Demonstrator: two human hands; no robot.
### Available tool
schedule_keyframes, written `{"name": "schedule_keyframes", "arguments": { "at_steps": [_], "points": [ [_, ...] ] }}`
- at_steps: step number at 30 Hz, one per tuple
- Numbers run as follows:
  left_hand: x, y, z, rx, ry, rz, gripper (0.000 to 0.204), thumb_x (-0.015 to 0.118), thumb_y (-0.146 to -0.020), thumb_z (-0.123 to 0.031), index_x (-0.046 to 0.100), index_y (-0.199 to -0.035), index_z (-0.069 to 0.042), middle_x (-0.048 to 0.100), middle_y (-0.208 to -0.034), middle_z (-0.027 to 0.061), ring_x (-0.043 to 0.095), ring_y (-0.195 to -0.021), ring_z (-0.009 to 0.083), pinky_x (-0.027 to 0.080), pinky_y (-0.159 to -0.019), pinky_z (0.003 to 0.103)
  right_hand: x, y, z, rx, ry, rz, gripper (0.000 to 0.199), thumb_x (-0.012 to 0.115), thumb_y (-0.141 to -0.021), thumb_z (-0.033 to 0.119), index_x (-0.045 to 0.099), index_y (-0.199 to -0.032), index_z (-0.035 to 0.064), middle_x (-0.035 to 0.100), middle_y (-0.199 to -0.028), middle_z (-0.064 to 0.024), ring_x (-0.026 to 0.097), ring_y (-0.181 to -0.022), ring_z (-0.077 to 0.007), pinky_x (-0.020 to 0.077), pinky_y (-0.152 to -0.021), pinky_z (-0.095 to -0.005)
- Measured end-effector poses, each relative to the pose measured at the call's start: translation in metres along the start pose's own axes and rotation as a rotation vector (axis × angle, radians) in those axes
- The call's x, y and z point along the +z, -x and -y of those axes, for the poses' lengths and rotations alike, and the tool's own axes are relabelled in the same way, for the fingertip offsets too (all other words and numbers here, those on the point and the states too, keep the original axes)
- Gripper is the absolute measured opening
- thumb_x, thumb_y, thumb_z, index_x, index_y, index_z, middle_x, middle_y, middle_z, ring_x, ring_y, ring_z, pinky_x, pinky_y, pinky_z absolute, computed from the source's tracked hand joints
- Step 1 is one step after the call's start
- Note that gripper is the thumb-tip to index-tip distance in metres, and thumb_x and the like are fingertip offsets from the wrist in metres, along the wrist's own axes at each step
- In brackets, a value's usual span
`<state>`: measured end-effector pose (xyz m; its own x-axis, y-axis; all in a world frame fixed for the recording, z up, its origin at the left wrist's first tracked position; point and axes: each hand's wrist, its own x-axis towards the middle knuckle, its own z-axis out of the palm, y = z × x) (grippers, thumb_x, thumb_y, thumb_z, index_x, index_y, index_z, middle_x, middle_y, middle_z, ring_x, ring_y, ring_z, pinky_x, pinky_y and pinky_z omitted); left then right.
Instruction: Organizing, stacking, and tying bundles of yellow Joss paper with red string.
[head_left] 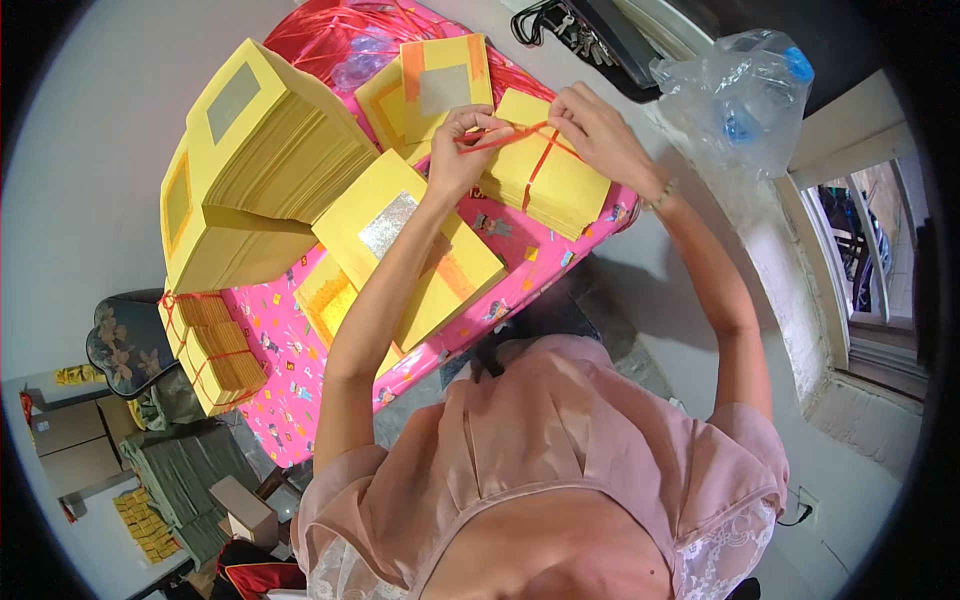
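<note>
At the table's far right lies a bundle of yellow paper sheets point(575, 200), with a red plastic ribbon point(541, 168) crossing its top and running down its near side. Both hands are over this bundle, each closed on the ribbon. My left hand point(460, 155) pinches a strand at the bundle's left side, and a loose length shows beside its fingers. My right hand point(603, 138) grips the ribbon near the top right, thumb and fingers together. Between the hands the ribbon meets in a crossing; whether it is knotted I cannot tell.
A pink patterned tablecloth point(290, 350) covers the table. Tall yellow paper stacks point(290, 150) rise at the left, with flatter silver-patched sheets point(455, 260) under my left forearm. Tied bundles point(215, 350) sit at the left edge. Red ribbon strands point(330, 35) lie behind; a clear plastic bag point(740, 100) hangs right.
</note>
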<state>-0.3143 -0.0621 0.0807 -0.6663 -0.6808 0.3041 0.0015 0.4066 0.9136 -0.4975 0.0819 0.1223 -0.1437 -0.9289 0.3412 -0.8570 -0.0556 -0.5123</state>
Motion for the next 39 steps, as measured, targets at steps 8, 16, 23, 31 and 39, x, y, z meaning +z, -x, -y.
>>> {"name": "schedule_keyframes", "arguments": {
  "at_steps": [8, 16, 23, 31, 39],
  "points": [
    [-0.024, 0.009, -0.014, -0.570, 0.287, 0.321, 0.086, 0.080, -0.084, -0.027, 0.032, -0.150, -0.004, 0.054, -0.137, 0.0136, 0.050, -0.127, 0.0218, 0.044, -0.100, 0.036, 0.028, 0.094, -0.001, 0.339, -0.182, -0.627, 0.031, 0.051, -0.101, 0.022, 0.053, -0.125, 0.0024, 0.057, -0.115, -0.0134, 0.057, -0.111, -0.0260, 0.0463, -0.093, -0.0360],
    [-0.030, 0.001, -0.047, -0.613, -0.024, 0.458, 0.098, 0.075, -0.082, -0.055, 0.031, -0.152, -0.003, 0.051, -0.142, 0.0149, 0.048, -0.129, 0.0231, 0.041, -0.103, 0.037, 0.062, 0.090, -0.025, 0.411, -0.411, -0.531, 0.049, 0.033, -0.107, 0.037, 0.044, -0.140, 0.0017, 0.053, -0.132, -0.0187, 0.048, -0.127, -0.0304, 0.0359, -0.107, -0.0391],
    [-0.036, -0.002, -0.048, -0.654, -0.063, 0.526, 0.105, 0.055, -0.083, -0.077, 0.029, -0.153, -0.002, 0.046, -0.145, 0.0202, 0.049, -0.130, 0.0255, 0.044, -0.100, 0.037, 0.044, 0.078, -0.064, 0.942, -0.900, -0.024, 0.070, 0.018, -0.104, 0.056, 0.043, -0.147, 0.0056, 0.052, -0.141, -0.0210, 0.051, -0.128, -0.0340, 0.0422, -0.102, -0.0413],
    [-0.005, 0.008, 0.003, -0.367, -0.131, 0.422, 0.069, 0.065, -0.092, -0.050, 0.051, -0.137, 0.001, 0.068, -0.113, 0.0163, 0.064, -0.105, 0.0225, 0.048, -0.092, 0.036, 0.034, 0.086, -0.068, 0.688, -0.239, -0.094, 0.065, 0.031, -0.106, 0.052, 0.052, -0.135, -0.0026, 0.070, -0.108, -0.0106, 0.063, -0.101, -0.0223, 0.0462, -0.096, -0.0361],
    [0.026, 0.012, -0.007, -0.470, 0.245, 0.216, 0.072, 0.071, -0.092, -0.040, 0.042, -0.141, 0.004, 0.061, -0.127, 0.0135, 0.059, -0.115, 0.0193, 0.047, -0.098, 0.031, 0.051, 0.078, -0.022, 0.621, -0.971, -0.359, 0.070, 0.047, -0.103, 0.041, 0.021, -0.154, 0.0010, 0.028, -0.156, -0.0147, 0.029, -0.142, -0.0229, 0.0250, -0.116, -0.0340]
  ]
}}
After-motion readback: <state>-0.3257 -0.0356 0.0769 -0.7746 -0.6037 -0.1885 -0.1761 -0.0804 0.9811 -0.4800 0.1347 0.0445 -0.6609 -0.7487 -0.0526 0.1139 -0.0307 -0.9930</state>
